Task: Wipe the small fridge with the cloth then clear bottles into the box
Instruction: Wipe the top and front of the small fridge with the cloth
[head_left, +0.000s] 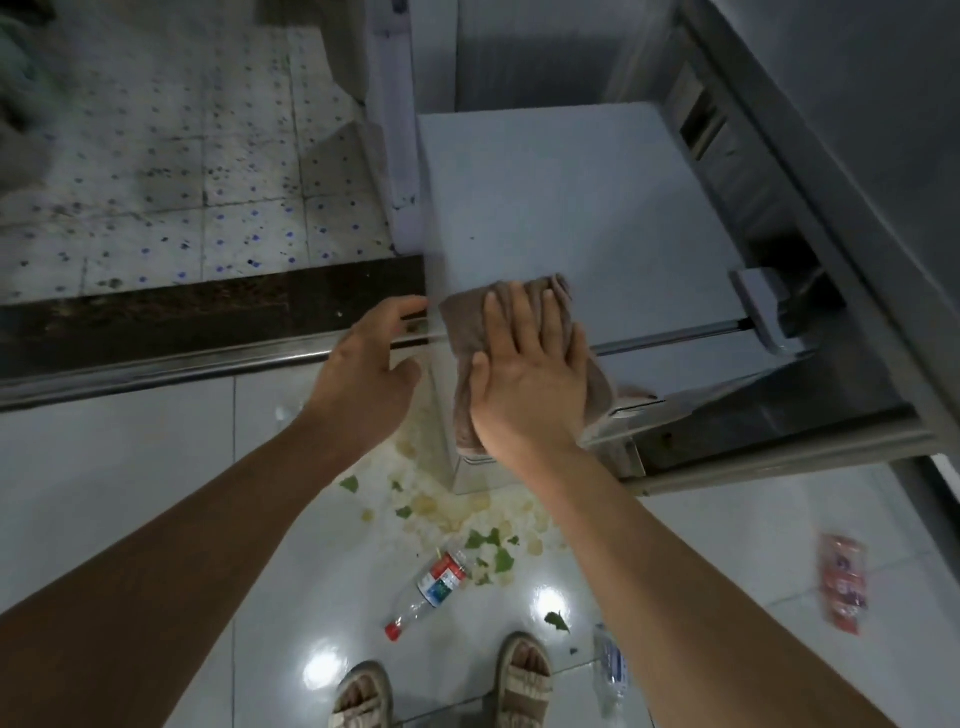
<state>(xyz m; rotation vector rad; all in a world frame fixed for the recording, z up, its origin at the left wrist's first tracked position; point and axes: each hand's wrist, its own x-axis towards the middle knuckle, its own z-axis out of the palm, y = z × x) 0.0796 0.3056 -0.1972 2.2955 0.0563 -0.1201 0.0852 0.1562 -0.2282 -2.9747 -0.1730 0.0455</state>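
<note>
The small white fridge (561, 208) stands below me, its flat top facing up. A brown cloth (467, 332) lies over the top's near left corner and hangs down the front. My right hand (524, 374) presses flat on the cloth with straight fingers. My left hand (371, 358) hovers at the fridge's left edge, fingers relaxed, holding nothing. On the floor lie an empty clear bottle with a red cap and red label (431, 587) and a second clear bottle (610, 670) with a blue label. No box is in view.
Green leaf scraps and pale spilled bits (467, 519) litter the glossy white tiles in front of the fridge. A red wrapper (841, 587) lies at the right. A larger grey appliance (831, 156) stands to the right. A metal threshold (156, 369) and a dirty speckled floor lie to the left.
</note>
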